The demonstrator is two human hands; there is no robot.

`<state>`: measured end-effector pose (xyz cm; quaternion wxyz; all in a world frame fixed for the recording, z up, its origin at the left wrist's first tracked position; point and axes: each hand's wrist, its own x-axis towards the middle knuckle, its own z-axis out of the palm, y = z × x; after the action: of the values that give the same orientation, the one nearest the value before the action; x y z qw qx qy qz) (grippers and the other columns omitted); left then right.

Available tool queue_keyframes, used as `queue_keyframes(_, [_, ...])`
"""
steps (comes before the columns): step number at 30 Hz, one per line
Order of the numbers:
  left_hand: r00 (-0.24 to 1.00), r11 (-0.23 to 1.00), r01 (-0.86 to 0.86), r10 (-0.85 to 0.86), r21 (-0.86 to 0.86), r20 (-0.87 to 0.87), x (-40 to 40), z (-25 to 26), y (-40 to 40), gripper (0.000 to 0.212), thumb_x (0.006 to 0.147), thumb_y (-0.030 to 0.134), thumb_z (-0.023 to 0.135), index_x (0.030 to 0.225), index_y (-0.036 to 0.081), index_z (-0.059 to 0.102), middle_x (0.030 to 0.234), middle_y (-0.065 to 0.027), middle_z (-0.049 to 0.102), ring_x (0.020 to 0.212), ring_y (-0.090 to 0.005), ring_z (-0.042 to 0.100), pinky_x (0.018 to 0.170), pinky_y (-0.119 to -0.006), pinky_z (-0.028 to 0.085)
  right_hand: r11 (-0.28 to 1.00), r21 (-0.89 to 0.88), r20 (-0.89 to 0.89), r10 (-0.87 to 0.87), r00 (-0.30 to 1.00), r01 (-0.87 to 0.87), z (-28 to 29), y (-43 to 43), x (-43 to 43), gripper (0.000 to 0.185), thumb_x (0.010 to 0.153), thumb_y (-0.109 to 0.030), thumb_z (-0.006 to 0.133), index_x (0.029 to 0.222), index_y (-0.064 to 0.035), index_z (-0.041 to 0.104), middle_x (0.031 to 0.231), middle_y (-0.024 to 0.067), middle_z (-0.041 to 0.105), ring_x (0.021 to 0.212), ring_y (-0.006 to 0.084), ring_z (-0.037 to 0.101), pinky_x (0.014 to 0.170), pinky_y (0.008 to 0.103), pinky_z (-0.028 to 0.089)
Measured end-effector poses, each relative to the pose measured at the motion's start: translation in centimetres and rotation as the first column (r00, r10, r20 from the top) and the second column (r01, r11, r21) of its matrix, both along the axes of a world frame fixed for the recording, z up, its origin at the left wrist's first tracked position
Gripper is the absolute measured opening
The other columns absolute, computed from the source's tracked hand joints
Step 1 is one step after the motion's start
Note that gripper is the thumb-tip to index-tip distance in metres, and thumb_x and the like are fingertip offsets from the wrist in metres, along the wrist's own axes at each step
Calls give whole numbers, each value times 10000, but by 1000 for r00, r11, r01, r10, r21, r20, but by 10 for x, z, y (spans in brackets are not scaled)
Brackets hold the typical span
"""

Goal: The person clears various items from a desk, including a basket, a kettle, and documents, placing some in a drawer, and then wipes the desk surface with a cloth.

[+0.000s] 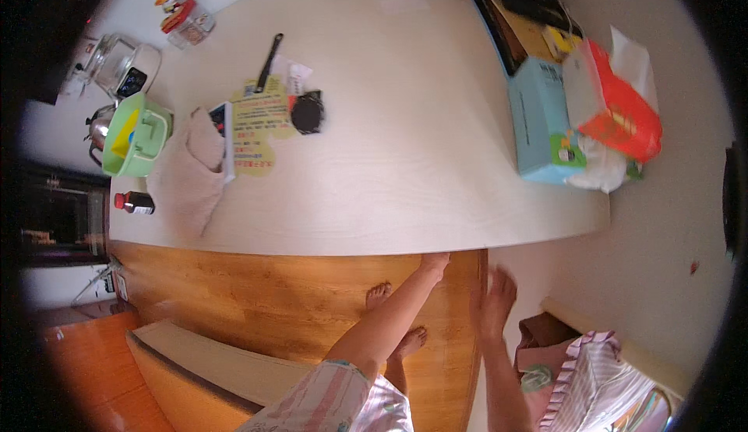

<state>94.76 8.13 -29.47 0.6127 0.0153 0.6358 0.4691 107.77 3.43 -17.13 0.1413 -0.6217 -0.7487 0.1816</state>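
My left hand [436,264] is at the front edge of the pale wooden table [397,198]; its fingers are partly hidden at or under that edge. Right of it, my right hand [500,299] is blurred, just below the tabletop and near the wall. Nothing shows in it, but how far its fingers are bent is unclear. On the table to the left lie a beige cloth [196,192], a yellow printed sheet [257,122], a round dark object [307,112] and a black-handled tool [270,61].
A green plastic basket [155,134], a dark bottle with a red cap [135,202] and a glass kettle [125,61] stand left. At right are a light blue box [540,122] and a red packet of tissues [625,105]. A padded seat [222,368] is behind the table.
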Motion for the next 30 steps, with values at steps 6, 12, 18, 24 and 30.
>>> queue_keyframes(6, [698, 896, 430, -254, 108, -669, -59, -7, -24, 334, 932, 234, 470, 1197, 35, 508, 1101, -155, 578, 1019, -290, 523, 872, -363, 425, 746, -661, -85, -179, 980, 79, -26, -225, 99, 212, 797, -207, 614, 908, -29, 579, 769, 170, 599, 710, 363, 577, 605, 431, 471])
queue_keyframes(12, [799, 812, 584, -577, -13, -169, -124, 97, -145, 265, 911, 294, 503, 1010, 61, 580, 895, -74, 592, 795, -191, 553, 640, -326, 432, 855, -487, -193, 95, 977, -180, 90, -178, 16, 200, 814, -202, 596, 904, -24, 579, 672, 148, 587, 601, 366, 565, 532, 432, 463])
queue_keyframes(18, [998, 997, 68, -68, -24, -12, -226, 196, -274, 206, 916, 239, 454, 858, 67, 551, 684, -18, 508, 601, -120, 496, 538, -273, 446, 886, 203, -290, 460, 839, -416, 200, 50, -94, 166, 840, -125, 578, 978, -35, 552, 817, 160, 586, 697, 314, 581, 581, 403, 455])
queue_keyframes(24, [935, 993, -108, 119, 51, -334, -273, 301, -286, 179, 917, 196, 440, 883, 52, 541, 652, -7, 462, 569, -93, 431, 516, -242, 411, 929, 115, -127, 366, 922, -353, 240, 197, -203, 309, 821, -210, 630, 1086, -75, 549, 1026, 146, 558, 926, 311, 578, 784, 402, 481])
queue_keyframes(30, [914, 982, -186, 183, 27, -362, -250, 344, -231, 127, 875, 118, 463, 918, 46, 558, 655, 12, 461, 570, -77, 427, 509, -227, 387, 818, -95, 25, 572, 820, -568, 216, 172, -293, 618, 704, -223, 723, 1243, -105, 445, 1183, 187, 456, 1064, 355, 493, 901, 428, 442])
